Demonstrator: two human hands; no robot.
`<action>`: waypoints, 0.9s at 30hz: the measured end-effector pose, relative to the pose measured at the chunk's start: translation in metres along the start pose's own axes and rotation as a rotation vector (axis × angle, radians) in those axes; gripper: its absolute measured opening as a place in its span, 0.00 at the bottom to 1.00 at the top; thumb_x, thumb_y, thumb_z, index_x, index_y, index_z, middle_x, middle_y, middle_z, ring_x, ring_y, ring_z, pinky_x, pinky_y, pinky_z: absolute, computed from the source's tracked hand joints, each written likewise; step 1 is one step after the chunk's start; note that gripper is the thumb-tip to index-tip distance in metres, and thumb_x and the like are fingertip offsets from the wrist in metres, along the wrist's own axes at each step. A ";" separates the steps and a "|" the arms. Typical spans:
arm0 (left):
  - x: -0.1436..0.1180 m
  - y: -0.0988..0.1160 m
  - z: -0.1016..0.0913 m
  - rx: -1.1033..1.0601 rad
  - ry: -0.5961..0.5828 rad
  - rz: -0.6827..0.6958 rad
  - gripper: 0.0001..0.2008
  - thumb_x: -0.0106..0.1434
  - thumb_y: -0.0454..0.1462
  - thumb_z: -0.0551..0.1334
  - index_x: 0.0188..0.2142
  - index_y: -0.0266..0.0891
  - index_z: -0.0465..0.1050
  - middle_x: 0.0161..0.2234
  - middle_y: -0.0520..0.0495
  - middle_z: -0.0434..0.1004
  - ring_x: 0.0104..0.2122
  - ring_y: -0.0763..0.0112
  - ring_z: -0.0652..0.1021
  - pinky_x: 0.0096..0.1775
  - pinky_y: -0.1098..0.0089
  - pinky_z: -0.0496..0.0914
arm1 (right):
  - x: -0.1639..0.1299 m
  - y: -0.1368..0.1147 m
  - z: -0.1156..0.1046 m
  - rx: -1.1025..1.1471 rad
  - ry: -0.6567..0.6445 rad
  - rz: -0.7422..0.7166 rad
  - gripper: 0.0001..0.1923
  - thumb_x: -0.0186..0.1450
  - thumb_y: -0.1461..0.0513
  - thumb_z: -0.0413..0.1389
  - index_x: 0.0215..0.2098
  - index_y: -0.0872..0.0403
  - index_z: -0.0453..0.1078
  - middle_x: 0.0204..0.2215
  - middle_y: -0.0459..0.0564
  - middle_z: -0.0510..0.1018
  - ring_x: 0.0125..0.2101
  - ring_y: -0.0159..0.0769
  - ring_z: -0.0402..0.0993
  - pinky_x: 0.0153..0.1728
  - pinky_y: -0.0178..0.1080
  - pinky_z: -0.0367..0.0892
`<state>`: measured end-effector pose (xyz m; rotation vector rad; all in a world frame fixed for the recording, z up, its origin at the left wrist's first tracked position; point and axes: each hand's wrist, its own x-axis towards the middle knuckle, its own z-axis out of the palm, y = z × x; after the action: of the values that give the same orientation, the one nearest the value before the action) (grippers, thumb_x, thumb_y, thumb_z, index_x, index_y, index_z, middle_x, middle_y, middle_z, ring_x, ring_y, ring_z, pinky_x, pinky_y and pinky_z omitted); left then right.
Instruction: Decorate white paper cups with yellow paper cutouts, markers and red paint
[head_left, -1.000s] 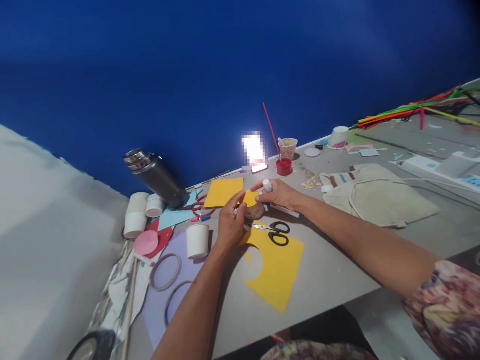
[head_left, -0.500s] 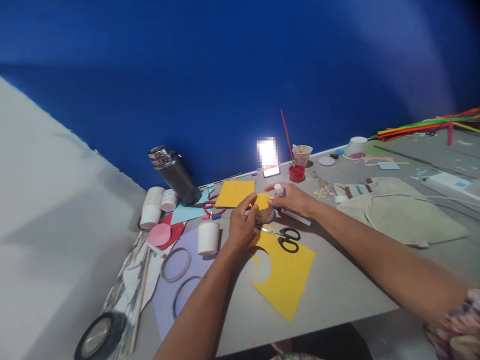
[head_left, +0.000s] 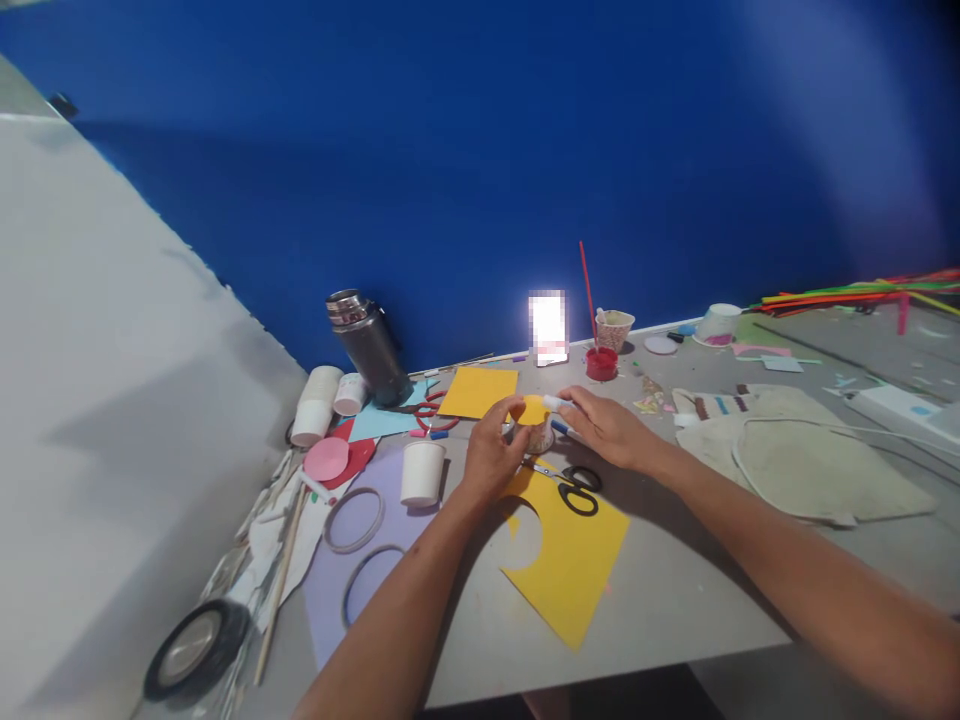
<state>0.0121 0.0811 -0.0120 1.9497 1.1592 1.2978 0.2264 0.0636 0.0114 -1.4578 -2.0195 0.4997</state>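
Note:
A round yellow paper disc is pinched at its left edge by my left hand, above a small patterned cup. My right hand is closed on a small white tube, tilted sideways with its end at the disc's right edge. It may be glue; I cannot read any label. Black-handled scissors lie just nearer to me, on a yellow sheet with a round hole cut in it. A blue-capped marker lies partly hidden under my right hand.
A white paper cup and tape rings stand left of my forearm. Behind are a steel flask, a yellow square, a lit phone and a red paint pot. A cloth bag lies right.
My right hand has tipped the white tube from upright to sideways and brought it to the yellow disc's edge. My left hand keeps the disc. The camera view has shifted slightly.

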 end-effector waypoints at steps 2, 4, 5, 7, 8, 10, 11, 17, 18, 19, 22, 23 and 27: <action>0.000 0.002 -0.001 -0.012 -0.013 -0.012 0.15 0.61 0.32 0.64 0.48 0.43 0.78 0.51 0.42 0.83 0.55 0.58 0.80 0.58 0.59 0.70 | -0.002 -0.006 0.000 -0.074 0.017 0.027 0.15 0.76 0.53 0.48 0.52 0.50 0.70 0.39 0.53 0.84 0.37 0.46 0.78 0.34 0.39 0.59; 0.000 0.004 -0.001 -0.027 -0.029 -0.026 0.15 0.61 0.33 0.65 0.48 0.43 0.79 0.51 0.43 0.83 0.55 0.57 0.80 0.56 0.60 0.72 | -0.004 -0.010 -0.001 -0.128 0.031 0.040 0.13 0.74 0.54 0.52 0.51 0.50 0.71 0.38 0.53 0.84 0.36 0.45 0.79 0.33 0.39 0.58; -0.001 0.005 -0.002 -0.040 -0.033 -0.034 0.15 0.61 0.33 0.65 0.48 0.44 0.79 0.50 0.43 0.83 0.56 0.56 0.79 0.54 0.61 0.72 | -0.004 -0.012 -0.002 -0.148 0.040 0.030 0.12 0.73 0.54 0.54 0.51 0.49 0.71 0.38 0.53 0.84 0.36 0.45 0.79 0.33 0.39 0.58; -0.001 0.007 -0.003 -0.070 -0.026 -0.046 0.15 0.60 0.32 0.66 0.47 0.44 0.80 0.49 0.43 0.84 0.56 0.56 0.79 0.53 0.62 0.73 | -0.005 -0.014 -0.001 -0.183 0.071 -0.018 0.11 0.72 0.56 0.56 0.50 0.49 0.72 0.40 0.54 0.84 0.38 0.46 0.79 0.34 0.39 0.60; -0.001 0.007 -0.003 -0.082 -0.020 -0.047 0.15 0.59 0.32 0.67 0.47 0.44 0.81 0.49 0.44 0.84 0.56 0.56 0.79 0.54 0.62 0.73 | -0.005 -0.014 0.000 -0.200 0.091 -0.049 0.11 0.71 0.57 0.57 0.50 0.50 0.73 0.42 0.54 0.84 0.40 0.47 0.80 0.36 0.39 0.61; -0.001 0.007 -0.004 -0.087 -0.017 -0.037 0.16 0.59 0.31 0.67 0.46 0.44 0.81 0.49 0.44 0.84 0.55 0.56 0.80 0.57 0.61 0.72 | -0.007 -0.014 0.002 -0.244 0.129 -0.116 0.10 0.71 0.59 0.57 0.50 0.51 0.73 0.45 0.56 0.84 0.44 0.48 0.79 0.38 0.40 0.63; -0.001 0.006 -0.004 -0.079 -0.019 -0.028 0.15 0.59 0.31 0.67 0.46 0.44 0.81 0.49 0.44 0.84 0.55 0.56 0.80 0.58 0.60 0.71 | -0.008 -0.014 0.003 -0.273 0.141 -0.143 0.10 0.71 0.60 0.57 0.50 0.51 0.74 0.45 0.56 0.83 0.45 0.48 0.79 0.38 0.40 0.63; -0.002 -0.001 -0.002 -0.027 -0.031 0.011 0.12 0.62 0.32 0.66 0.45 0.43 0.81 0.55 0.43 0.83 0.58 0.56 0.80 0.62 0.57 0.68 | -0.010 -0.017 0.002 -0.454 0.156 -0.261 0.11 0.72 0.60 0.57 0.51 0.50 0.75 0.40 0.55 0.81 0.40 0.46 0.78 0.33 0.39 0.63; -0.002 -0.002 -0.002 -0.017 -0.034 0.021 0.12 0.62 0.33 0.66 0.45 0.43 0.80 0.55 0.43 0.83 0.58 0.56 0.80 0.63 0.56 0.69 | -0.010 -0.017 0.002 -0.456 0.167 -0.280 0.10 0.73 0.60 0.57 0.51 0.50 0.75 0.39 0.54 0.81 0.40 0.45 0.78 0.33 0.39 0.63; -0.002 -0.003 -0.002 -0.006 -0.038 0.033 0.12 0.62 0.33 0.66 0.46 0.42 0.80 0.56 0.43 0.83 0.58 0.56 0.80 0.63 0.56 0.69 | -0.009 -0.017 0.003 -0.448 0.181 -0.297 0.10 0.73 0.59 0.57 0.51 0.50 0.75 0.39 0.53 0.81 0.40 0.45 0.78 0.33 0.39 0.64; -0.002 -0.005 -0.002 0.021 -0.047 0.071 0.12 0.64 0.34 0.66 0.47 0.42 0.80 0.56 0.42 0.83 0.58 0.57 0.80 0.62 0.56 0.70 | -0.007 -0.013 0.007 -0.395 0.227 -0.335 0.09 0.73 0.59 0.58 0.50 0.50 0.75 0.39 0.52 0.81 0.40 0.44 0.79 0.35 0.39 0.67; -0.002 -0.006 -0.002 0.025 -0.048 0.081 0.12 0.64 0.35 0.65 0.48 0.42 0.80 0.56 0.42 0.83 0.58 0.57 0.80 0.62 0.56 0.71 | -0.006 -0.011 0.008 -0.374 0.239 -0.340 0.09 0.73 0.59 0.58 0.50 0.50 0.75 0.39 0.51 0.82 0.40 0.43 0.79 0.36 0.39 0.67; -0.001 -0.010 0.000 0.029 -0.038 0.120 0.12 0.64 0.34 0.65 0.48 0.42 0.81 0.56 0.42 0.83 0.58 0.58 0.81 0.63 0.55 0.71 | -0.004 -0.007 0.014 -0.298 0.267 -0.320 0.09 0.73 0.58 0.59 0.49 0.50 0.75 0.40 0.52 0.83 0.40 0.44 0.81 0.38 0.39 0.70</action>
<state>0.0081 0.0845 -0.0200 2.0838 1.0621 1.3048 0.2136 0.0577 0.0041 -1.2476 -2.1120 -0.1287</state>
